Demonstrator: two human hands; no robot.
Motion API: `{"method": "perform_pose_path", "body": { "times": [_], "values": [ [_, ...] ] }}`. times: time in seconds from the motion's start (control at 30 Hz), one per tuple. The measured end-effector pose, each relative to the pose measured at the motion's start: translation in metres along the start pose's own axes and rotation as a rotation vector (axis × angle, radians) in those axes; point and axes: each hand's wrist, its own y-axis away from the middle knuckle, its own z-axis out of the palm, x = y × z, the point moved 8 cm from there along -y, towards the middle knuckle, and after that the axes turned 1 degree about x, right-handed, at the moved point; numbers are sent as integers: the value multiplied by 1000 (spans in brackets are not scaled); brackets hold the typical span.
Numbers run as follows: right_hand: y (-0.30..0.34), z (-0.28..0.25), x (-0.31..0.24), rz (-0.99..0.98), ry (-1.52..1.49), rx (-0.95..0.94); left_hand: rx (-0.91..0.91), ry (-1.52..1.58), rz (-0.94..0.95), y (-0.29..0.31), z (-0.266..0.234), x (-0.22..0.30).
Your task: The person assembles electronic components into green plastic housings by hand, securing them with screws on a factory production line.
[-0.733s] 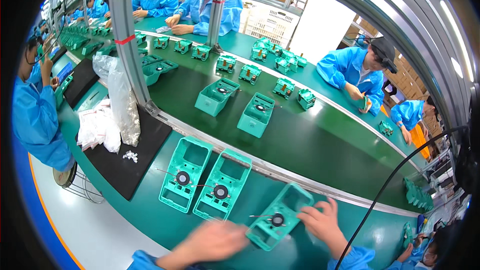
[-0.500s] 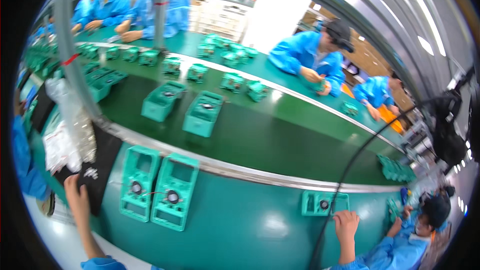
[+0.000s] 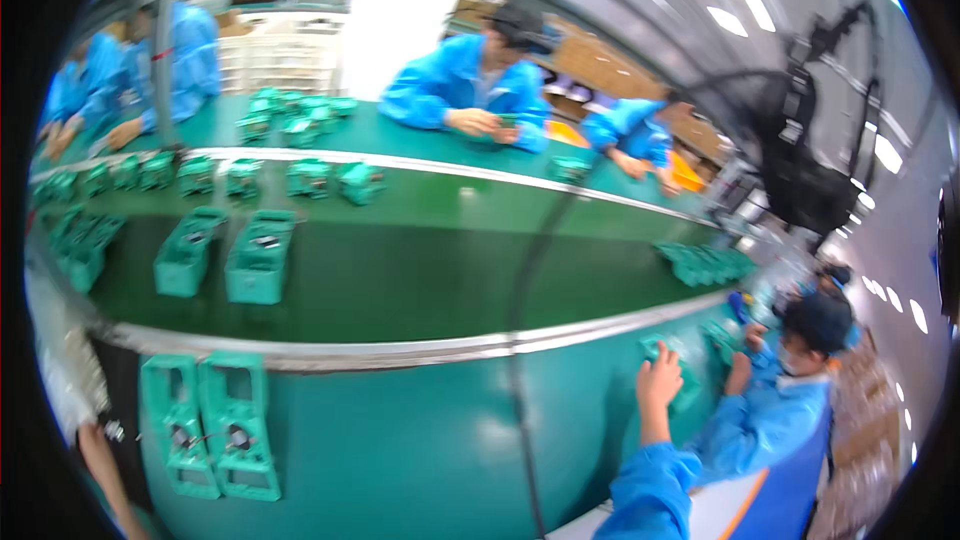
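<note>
At the right end of the near bench, my right hand is closed at the edge of a green plastic housing, whose middle the fingers partly cover. My left hand is low at the left rim of the head view, blurred, its fingers not clear. It is nearest to some small white parts on a black mat. Beside that mat two green open-frame housings lie side by side, each with a round black part and thin wires.
Beyond a metal rail, a green conveyor carries several green housings. Plastic bags lie at the left. A black cable hangs across the view. A co-worker sits close on the right; others work across the line.
The view has turned right. My right hand and the single housing have moved right, towards the co-worker. My left hand is now near the view's left rim. The two paired housings stay put.
</note>
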Motion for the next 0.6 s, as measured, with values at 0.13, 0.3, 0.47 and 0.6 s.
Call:
{"method": "perform_pose_path", "body": {
  "times": [0.13, 0.3, 0.47, 0.6],
  "values": [
    [76, -75, -132, -447, -625, -83, 138, -144, 110, 27, -47, 111],
    [187, -182, -253, -947, -950, -231, 39, 6, -26, 40, -101, 99],
    [268, -264, -302, -1294, -1051, -289, -133, 42, -81, 41, -111, 73],
    [302, -291, -311, -1475, -1135, -340, -162, 62, -63, 43, -119, 55]
  ]
}}
